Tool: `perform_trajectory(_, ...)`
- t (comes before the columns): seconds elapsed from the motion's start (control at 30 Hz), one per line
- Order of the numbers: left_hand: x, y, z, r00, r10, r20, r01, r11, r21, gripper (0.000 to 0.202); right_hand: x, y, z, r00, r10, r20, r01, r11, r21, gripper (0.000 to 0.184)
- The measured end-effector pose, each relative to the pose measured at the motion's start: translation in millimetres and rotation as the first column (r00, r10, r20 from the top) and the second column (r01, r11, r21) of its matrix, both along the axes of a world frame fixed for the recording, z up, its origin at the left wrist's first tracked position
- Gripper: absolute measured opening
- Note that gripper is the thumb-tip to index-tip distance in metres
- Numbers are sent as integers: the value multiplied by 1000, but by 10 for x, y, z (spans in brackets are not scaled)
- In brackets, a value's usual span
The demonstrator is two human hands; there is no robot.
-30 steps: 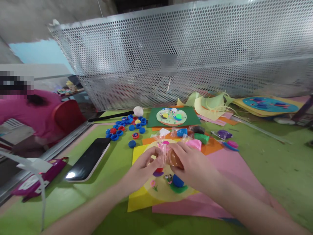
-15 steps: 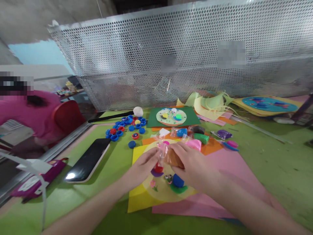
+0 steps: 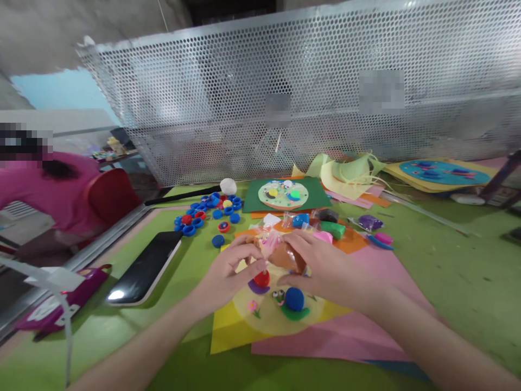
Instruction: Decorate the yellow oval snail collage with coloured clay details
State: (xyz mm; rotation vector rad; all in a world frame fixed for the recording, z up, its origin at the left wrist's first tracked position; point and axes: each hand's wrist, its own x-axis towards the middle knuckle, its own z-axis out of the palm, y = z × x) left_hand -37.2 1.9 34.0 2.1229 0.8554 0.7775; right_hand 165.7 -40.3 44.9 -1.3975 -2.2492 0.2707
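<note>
right hand (image 3: 325,267) holds one brown packet (image 3: 286,258)

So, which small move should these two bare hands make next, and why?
Perhaps the left hand should lift slightly: in this view its thumb appears close to the round red clay piece and might brush it, while the right hand grips the clear plastic bag of brown clay.

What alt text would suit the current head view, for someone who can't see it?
The right hand grips a brown packet, the left hand at its end, above a yellow sheet bearing colorful shapes. To the left lie a phone and small caps; a perforated metal screen stands behind.
</note>
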Motion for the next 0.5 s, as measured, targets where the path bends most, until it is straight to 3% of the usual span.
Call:
perform_trajectory(0.1,-3,-5,27,998,-68,-16,68,998,-3,19,32,13,50,977,87,-193,-106,990,-89,23)
perform_trajectory(0.2,7,-21,29,989,-144,12,144,988,-54,20,31,27,33,939,102,-328,-165,971,-173,30)
perform_trajectory(0.3,5,-37,9,981,-191,29,193,978,-81,23,15,37,-6,912,88,-401,-186,959,-215,31)
perform_trajectory(0.5,7,-59,-33,971,-237,27,238,961,-139,32,14,40,-23,889,143,-435,-235,958,-165,32)
